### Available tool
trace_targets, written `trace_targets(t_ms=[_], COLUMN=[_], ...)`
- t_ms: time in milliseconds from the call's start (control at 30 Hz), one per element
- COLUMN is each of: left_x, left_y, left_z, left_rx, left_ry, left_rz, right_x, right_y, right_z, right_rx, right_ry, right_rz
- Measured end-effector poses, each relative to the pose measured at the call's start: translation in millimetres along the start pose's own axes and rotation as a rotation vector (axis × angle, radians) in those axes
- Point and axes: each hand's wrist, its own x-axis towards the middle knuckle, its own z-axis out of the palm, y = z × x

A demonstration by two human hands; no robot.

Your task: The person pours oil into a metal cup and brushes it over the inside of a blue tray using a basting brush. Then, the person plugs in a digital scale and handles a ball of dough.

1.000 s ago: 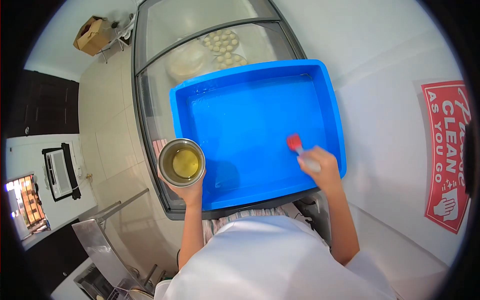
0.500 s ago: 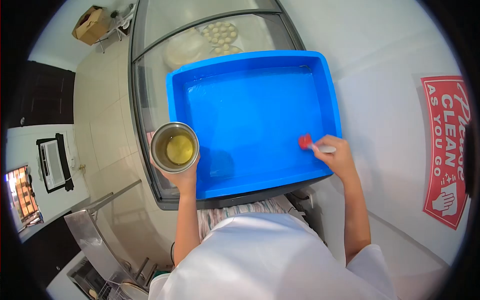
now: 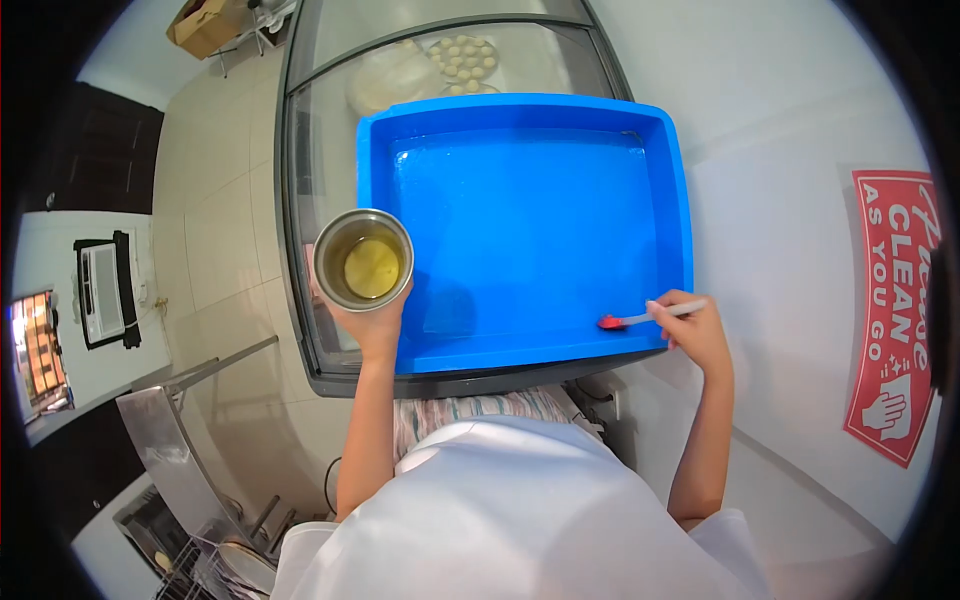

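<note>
My left hand point(image 3: 368, 325) is closed around a metal cup point(image 3: 328, 262) with yellow liquid, likely oil, in its bottom. The cup is held over the left wall of a large blue plastic tub point(image 3: 678, 200). Between the fingers of my right hand point(image 3: 693, 325) is the pale handle of a basting brush point(image 3: 622, 320). Its red head is low inside the tub, by the near wall toward the right corner. The tub's floor has a wet sheen, with shiny patches at the far left and near left.
The tub stands on a glass-topped chest freezer point(image 3: 300, 375); round dough balls point(image 3: 465, 60) show through its glass. A white wall with a red sign point(image 3: 890, 310) rises on the right. At lower left are a metal rack point(image 3: 165, 450) and tiled floor point(image 3: 225, 230).
My right hand has moved the brush toward the near wall of the tub, and its handle now points more to the right. The whole view has shifted slightly; my left hand still holds the cup.
</note>
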Motion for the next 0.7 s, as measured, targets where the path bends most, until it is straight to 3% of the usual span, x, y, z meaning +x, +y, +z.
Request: trace_targets(t_ms=[133,233,433,600,700], left_x=[1.8,3.0,-4.9,-17.2,-29.2], left_y=[4.7,10.3,10.8,8.8,-4.3], left_z=[-1.0,-7.7,-52.2,-131.1,-183.2], left_rx=[0.026,-0.009,-0.085,-0.012,-0.011], left_ry=[-0.036,-0.005,0.092,0.116,0.168], left_rz=[-0.047,-0.023,0.016,0.059,0.009], right_x=[-3.2,-1.5,-39.7,-48.9,-56.5], right_y=[-0.7,-7.8,-76.2,-140.7,-187.2], right_z=[-17.2,-24.7,-18.4,40.7,98.6], right_rx=[0.079,-0.109,-0.057,-0.065,0.188], right_ry=[0.127,0.372,0.630,0.571,0.496], right_rz=[0.111,-0.021,-0.126,-0.338,-0.504])
